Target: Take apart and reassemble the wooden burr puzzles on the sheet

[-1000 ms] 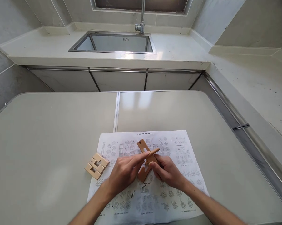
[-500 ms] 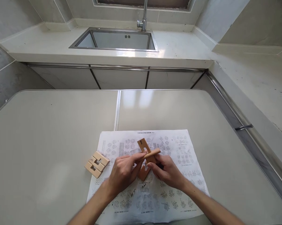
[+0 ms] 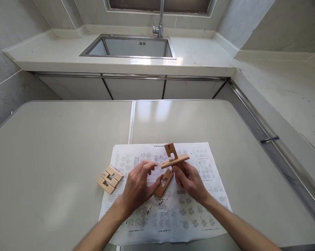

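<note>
My right hand grips two crossed wooden puzzle pieces, lifted above the printed sheet. One piece stands up with a notch and a dark "3"-like mark; the other lies across it. Fingers of my left hand are spread and hold nothing, just left of the crossed pair. Below, a third notched wooden piece rests on the sheet; the left thumb tip overlaps its edge in view, and I cannot tell whether they touch. The printed sheet carries rows of small diagrams.
More light wooden puzzle pieces lie side by side at the sheet's left edge. Under everything is a pale table with a seam strip. Beyond it are a counter, a sink and a faucet.
My left hand has let go of the crossed pieces and opened. The right hand has moved them slightly right and up, so more of the loose piece below shows.
</note>
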The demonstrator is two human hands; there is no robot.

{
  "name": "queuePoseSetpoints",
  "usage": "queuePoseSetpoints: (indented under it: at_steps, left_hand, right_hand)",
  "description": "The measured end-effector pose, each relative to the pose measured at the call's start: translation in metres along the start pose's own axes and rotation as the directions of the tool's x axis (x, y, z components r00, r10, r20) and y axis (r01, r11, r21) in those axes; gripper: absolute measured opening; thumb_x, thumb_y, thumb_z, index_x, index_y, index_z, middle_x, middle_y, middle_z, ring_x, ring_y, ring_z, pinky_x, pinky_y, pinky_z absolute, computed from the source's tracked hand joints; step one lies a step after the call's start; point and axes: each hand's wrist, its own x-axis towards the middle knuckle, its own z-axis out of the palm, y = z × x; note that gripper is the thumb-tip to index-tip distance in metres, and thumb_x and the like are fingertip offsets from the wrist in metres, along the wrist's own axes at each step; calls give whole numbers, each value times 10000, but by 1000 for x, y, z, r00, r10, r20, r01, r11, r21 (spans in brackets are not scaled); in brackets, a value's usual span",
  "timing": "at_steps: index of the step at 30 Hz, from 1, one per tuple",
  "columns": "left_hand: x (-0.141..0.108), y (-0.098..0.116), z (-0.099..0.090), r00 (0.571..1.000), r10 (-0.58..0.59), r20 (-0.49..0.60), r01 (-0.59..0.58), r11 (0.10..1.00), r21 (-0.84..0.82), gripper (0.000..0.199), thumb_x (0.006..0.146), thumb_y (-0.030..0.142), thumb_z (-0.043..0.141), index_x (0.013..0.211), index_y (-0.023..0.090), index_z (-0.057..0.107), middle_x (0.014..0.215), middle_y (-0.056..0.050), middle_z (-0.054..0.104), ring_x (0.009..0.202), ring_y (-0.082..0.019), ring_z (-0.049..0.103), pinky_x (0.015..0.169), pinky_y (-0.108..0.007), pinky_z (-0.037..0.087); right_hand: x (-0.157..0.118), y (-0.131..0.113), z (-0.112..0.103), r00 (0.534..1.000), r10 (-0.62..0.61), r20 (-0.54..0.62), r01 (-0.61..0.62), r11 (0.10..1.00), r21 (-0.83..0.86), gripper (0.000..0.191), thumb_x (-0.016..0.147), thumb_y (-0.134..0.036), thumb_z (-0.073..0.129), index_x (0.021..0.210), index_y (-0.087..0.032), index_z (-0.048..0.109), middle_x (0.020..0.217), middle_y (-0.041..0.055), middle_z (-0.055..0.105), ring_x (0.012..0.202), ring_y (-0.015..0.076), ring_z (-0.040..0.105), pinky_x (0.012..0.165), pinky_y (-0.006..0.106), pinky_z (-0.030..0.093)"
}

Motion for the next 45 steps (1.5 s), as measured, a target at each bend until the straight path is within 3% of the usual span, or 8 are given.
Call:
queuePoseSetpoints:
  at_steps: [7, 15, 17, 20, 24, 30, 35, 45]
  left_hand:
    - [1, 1, -1, 946, 58, 319, -101, 988, 118, 415, 829, 529, 820, 797, 218, 547, 810, -36, 678, 775, -240, 613, 761, -424, 513]
    - [-2, -2, -5, 960, 65, 273, -116, 978, 174, 319, 1012, 320, 637, 721, 207, 568, 710, -18, 653, 723, -212, 599, 759, -384, 469]
    - [-3, -3, -5, 973, 18, 229, -54, 987, 150, 345, 1072, 332, 547, 758, 198, 595, 732, -24, 665, 684, -190, 592, 706, -345, 456]
    - [-5, -2, -7, 960, -206, 191, 213, 977, -13, 345, 1106, 391, 486, 862, 190, 624, 709, 3, 641, 573, -139, 542, 574, -268, 396]
    - [-1, 2, -11, 850, -465, 246, 526, 765, -371, 337, 1107, 466, 461, 962, 196, 603, 642, 55, 536, 518, -108, 461, 533, -234, 361]
    - [6, 5, -12, 776, -488, 399, 607, 405, -684, 318, 1086, 520, 485, 1102, 209, 547, 701, 68, 494, 523, -90, 400, 533, -232, 326]
    - [7, 7, -12, 770, -497, 401, 600, 347, -721, 359, 1047, 558, 561, 1102, 203, 565, 738, 40, 572, 544, -93, 414, 551, -237, 327]
    - [2, -4, -14, 742, -520, 424, 610, 260, -749, 434, 943, 598, 709, 978, 166, 685, 649, 60, 436, 555, -88, 355, 533, -232, 277]
  right_hand:
    - [2, -3, 0, 986, -40, -161, 42, 999, 14, 414, 1004, -608, 610, 860, -221, 611, 545, -79, 404, 429, 99, 341, 409, 257, 324]
    - [1, -3, -2, 987, -59, -148, 63, 998, 20, 398, 1022, -586, 597, 884, -214, 630, 545, -76, 411, 438, 106, 346, 412, 259, 310]
    - [0, -2, -3, 987, -56, -153, 61, 998, 29, 395, 1021, -584, 604, 899, -211, 641, 534, -79, 407, 439, 106, 342, 411, 255, 295]
    - [-1, 1, -5, 988, -44, -146, 54, 996, 67, 376, 1021, -564, 625, 894, -210, 649, 537, -75, 429, 446, 104, 353, 420, 251, 293]
    - [-1, 6, -7, 992, -18, -121, 38, 985, 166, 345, 1034, -524, 634, 878, -216, 643, 538, -71, 453, 459, 102, 359, 441, 248, 294]
    - [0, 12, -7, 998, -12, -56, 24, 974, 226, 358, 1016, -533, 658, 865, -209, 649, 516, -66, 468, 441, 103, 363, 432, 251, 277]
    - [-1, 11, -7, 999, 4, -31, 5, 957, 290, 381, 994, -543, 684, 826, -204, 637, 520, -62, 470, 433, 96, 358, 425, 250, 252]
    - [4, 3, -10, 999, 28, -30, -15, 924, 381, 395, 1012, -552, 638, 803, -220, 591, 541, -72, 428, 458, 98, 325, 431, 245, 271]
